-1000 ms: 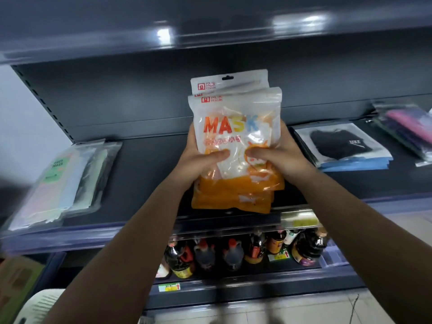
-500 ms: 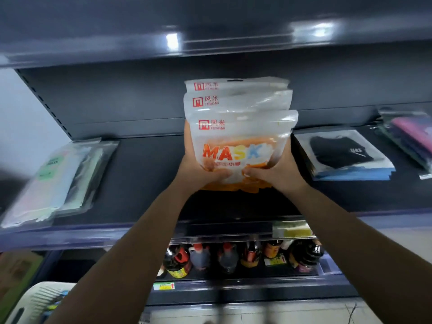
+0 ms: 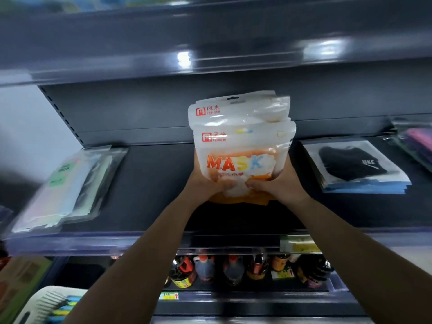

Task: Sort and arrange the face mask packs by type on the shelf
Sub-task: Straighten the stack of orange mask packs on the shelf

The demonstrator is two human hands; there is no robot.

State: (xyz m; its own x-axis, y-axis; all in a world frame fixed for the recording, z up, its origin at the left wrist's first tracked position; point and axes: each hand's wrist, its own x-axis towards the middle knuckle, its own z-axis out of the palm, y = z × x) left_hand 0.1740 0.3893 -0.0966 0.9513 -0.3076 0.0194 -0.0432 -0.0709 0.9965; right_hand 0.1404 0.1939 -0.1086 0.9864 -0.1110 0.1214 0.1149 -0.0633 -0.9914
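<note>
- Nearest the camera, at 6 o'clock, sauce bottles [image 3: 230,270] line the lower tier beneath two outstretched forearms.
- At centre, the left hand [image 3: 207,183] and right hand [image 3: 277,184] each curl around the bottom corners of a stack of orange-and-white MASK packs [image 3: 240,146], thumbs pressed on the front, holding it upright above the dark shelf [image 3: 152,183].
- At 9 o'clock, a pile of pale clear-sleeved packs [image 3: 67,190] lies flat; at 3 o'clock, black mask packs [image 3: 353,167] sit stacked, with pink-purple packs [image 3: 413,141] beyond.
- Best practice, by this view: lower the stack squarely into the open gap between the piles, edges aligned, touching neither neighbour.
</note>
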